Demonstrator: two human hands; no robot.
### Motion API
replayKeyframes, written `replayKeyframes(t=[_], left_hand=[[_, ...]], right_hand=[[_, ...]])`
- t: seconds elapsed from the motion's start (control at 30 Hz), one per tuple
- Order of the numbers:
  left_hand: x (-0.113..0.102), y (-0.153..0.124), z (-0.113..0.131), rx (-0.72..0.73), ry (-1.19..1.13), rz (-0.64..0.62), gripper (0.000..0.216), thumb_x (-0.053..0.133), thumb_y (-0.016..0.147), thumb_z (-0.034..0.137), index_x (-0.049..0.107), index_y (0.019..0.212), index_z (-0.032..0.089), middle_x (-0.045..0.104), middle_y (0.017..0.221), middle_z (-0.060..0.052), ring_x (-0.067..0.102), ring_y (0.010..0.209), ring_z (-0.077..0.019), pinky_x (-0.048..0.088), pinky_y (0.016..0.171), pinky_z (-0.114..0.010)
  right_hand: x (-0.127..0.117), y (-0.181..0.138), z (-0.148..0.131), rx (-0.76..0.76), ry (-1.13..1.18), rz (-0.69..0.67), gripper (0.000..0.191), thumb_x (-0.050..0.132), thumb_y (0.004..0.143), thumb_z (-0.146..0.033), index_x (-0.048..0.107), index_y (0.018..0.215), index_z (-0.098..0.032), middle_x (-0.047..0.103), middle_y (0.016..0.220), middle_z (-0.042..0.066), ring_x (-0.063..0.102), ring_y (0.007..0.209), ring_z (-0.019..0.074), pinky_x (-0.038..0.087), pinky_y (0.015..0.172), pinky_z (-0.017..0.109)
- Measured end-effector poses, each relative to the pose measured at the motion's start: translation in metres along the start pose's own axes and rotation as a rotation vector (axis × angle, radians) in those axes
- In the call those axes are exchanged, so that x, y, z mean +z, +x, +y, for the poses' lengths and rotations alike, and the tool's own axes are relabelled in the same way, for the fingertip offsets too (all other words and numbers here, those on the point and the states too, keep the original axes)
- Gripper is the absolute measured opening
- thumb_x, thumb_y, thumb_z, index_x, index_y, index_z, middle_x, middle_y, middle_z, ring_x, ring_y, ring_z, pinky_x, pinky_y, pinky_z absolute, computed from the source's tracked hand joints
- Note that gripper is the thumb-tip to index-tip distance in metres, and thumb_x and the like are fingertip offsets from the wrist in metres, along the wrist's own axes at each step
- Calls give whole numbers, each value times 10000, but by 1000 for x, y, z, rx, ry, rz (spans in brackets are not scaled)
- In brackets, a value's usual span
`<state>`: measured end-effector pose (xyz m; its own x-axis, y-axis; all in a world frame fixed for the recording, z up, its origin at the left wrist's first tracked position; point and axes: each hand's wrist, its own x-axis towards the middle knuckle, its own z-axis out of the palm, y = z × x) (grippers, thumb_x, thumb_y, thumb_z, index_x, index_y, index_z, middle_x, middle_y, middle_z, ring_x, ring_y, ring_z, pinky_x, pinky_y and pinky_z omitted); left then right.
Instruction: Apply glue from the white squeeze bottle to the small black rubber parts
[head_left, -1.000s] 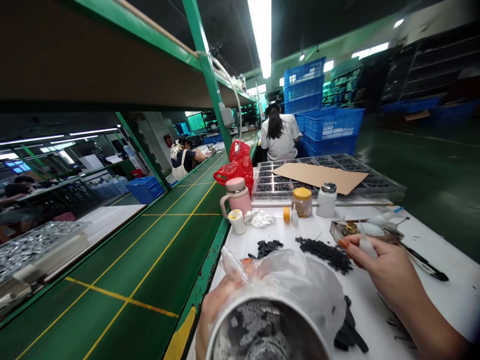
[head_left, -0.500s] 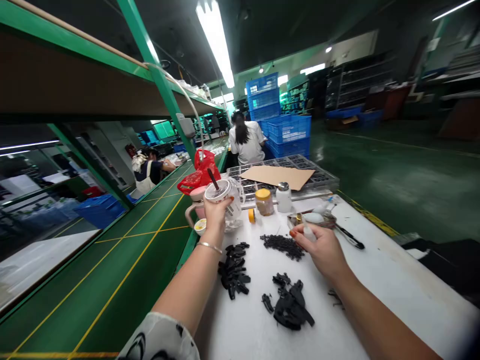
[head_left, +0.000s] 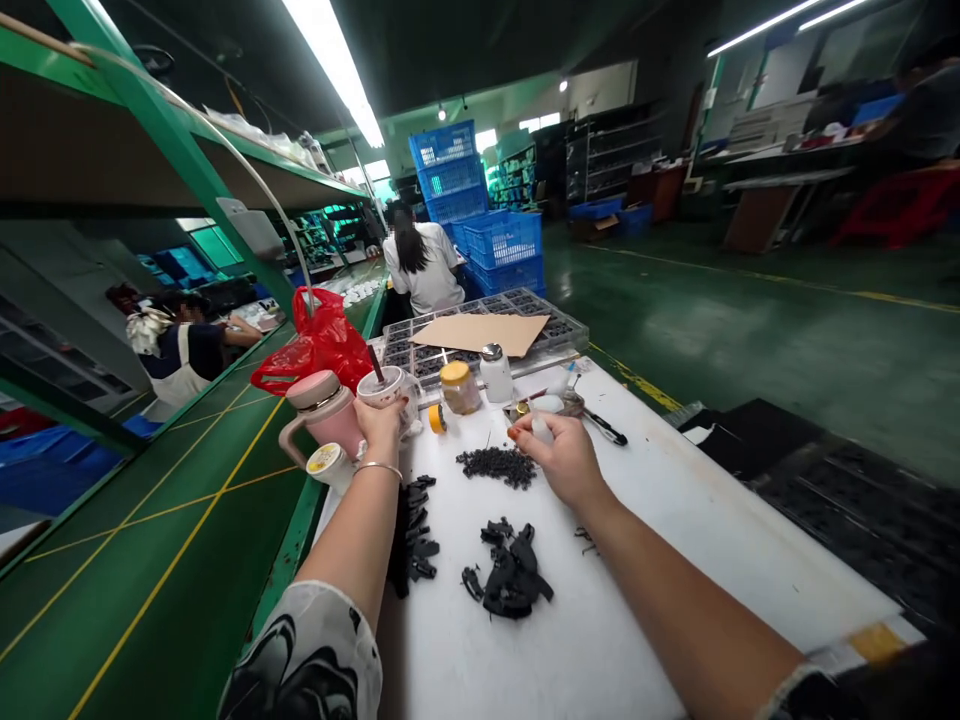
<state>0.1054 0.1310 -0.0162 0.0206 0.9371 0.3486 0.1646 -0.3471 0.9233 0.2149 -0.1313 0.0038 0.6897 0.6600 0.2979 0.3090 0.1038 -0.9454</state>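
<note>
My left hand point(head_left: 381, 422) is closed around a cup with a dark straw point(head_left: 391, 384), at the back left of the white table. Just left of it stands a pink lidded mug point(head_left: 335, 418), with a small white container with a yellow-patterned top point(head_left: 328, 460) in front. My right hand point(head_left: 568, 462) pinches a small whitish bottle point(head_left: 541, 430), its tip hard to make out. It is beside a heap of small black parts point(head_left: 495, 466). Larger black pieces point(head_left: 517, 575) lie nearer me, and more black parts point(head_left: 421, 530) are partly hidden by my left forearm.
Behind the hands stand a yellow-lidded jar point(head_left: 459, 388), a white pump bottle point(head_left: 495, 373) and a yellow tape roll point(head_left: 436, 418). Cardboard point(head_left: 480, 332) covers part of a compartment tray. A red bag point(head_left: 322, 340) sits beside the green conveyor point(head_left: 187, 510). Co-workers sit farther off.
The view has swung right, so the scene shifts left. My left hand has lowered the cup and moved it right of the pink mug, which shows more fully. My right hand keeps the bottle.
</note>
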Motion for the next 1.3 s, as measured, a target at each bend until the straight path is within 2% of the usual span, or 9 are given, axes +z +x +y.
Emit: replayKeyframes(t=[0.2, 0.3, 0.37, 0.47, 0.67, 0.83, 1.0, 1.13, 1.3], left_hand=[[-22, -26, 9, -18, 42, -89, 598, 645, 680, 131, 394, 1222, 160, 594, 1112, -119, 594, 1016, -226, 489, 826, -350], [-44, -56, 20, 56, 101, -201, 579, 592, 765, 208, 365, 1298, 189, 570, 1211, -121, 577, 1069, -209, 488, 834, -318], [-57, -76, 27, 275, 397, -461, 408, 518, 830, 252, 484, 1232, 194, 601, 1191, -91, 563, 1081, -203, 464, 877, -320], [-66, -96, 31, 418, 675, -656, 206, 598, 756, 202, 691, 939, 224, 674, 1041, -63, 540, 1072, -261, 401, 941, -375], [-58, -93, 23, 439, 962, -722, 199, 572, 677, 79, 726, 769, 164, 687, 842, -153, 583, 933, -330, 416, 795, -410], [-60, -84, 21, 475, 1000, -751, 149, 545, 701, 102, 673, 670, 170, 677, 760, -127, 613, 818, -286, 417, 699, -343], [-74, -77, 29, 447, 773, -626, 137, 507, 830, 284, 608, 869, 201, 681, 908, -86, 606, 874, -256, 424, 725, -335], [-89, -82, 45, 69, 52, -621, 264, 611, 772, 421, 563, 864, 178, 674, 796, -58, 619, 779, -198, 461, 652, -268], [-105, -110, 64, -381, -422, -623, 474, 767, 638, 433, 639, 994, 148, 634, 686, -35, 467, 490, -58, 303, 407, -130]], right_hand=[[-19, 11, 3, 28, 10, 133, 263, 576, 765, -384, 630, 796, -129, 527, 584, -2, 438, 521, 117, 364, 512, 250], [-34, 15, 0, 48, -21, 110, 247, 580, 748, -369, 621, 797, -130, 516, 566, -10, 424, 501, 110, 350, 493, 245], [-42, 16, -4, 64, -75, 45, 228, 608, 717, -354, 644, 771, -135, 547, 564, -3, 435, 492, 113, 342, 487, 244], [-51, 11, -15, 77, -188, -19, 169, 657, 662, -315, 676, 694, -149, 601, 568, 10, 473, 503, 128, 328, 501, 246], [-71, -14, -26, 101, -643, -82, 178, 576, 737, -333, 671, 671, -198, 661, 623, 1, 560, 618, 162, 331, 556, 241], [-96, -31, -8, 149, -692, -166, 208, 540, 761, -352, 678, 742, -199, 674, 653, -4, 581, 642, 161, 346, 576, 238], [-94, -33, 8, 176, -814, -265, 222, 510, 791, -352, 679, 794, -207, 688, 740, -5, 603, 712, 161, 367, 606, 229], [-72, -30, 14, 169, -939, -325, 168, 573, 753, -334, 682, 752, -207, 694, 776, 38, 625, 768, 200, 353, 604, 247], [-48, -32, 19, 171, -1128, -361, 102, 628, 674, -259, 655, 671, -160, 684, 739, 127, 644, 730, 286, 314, 540, 277]])
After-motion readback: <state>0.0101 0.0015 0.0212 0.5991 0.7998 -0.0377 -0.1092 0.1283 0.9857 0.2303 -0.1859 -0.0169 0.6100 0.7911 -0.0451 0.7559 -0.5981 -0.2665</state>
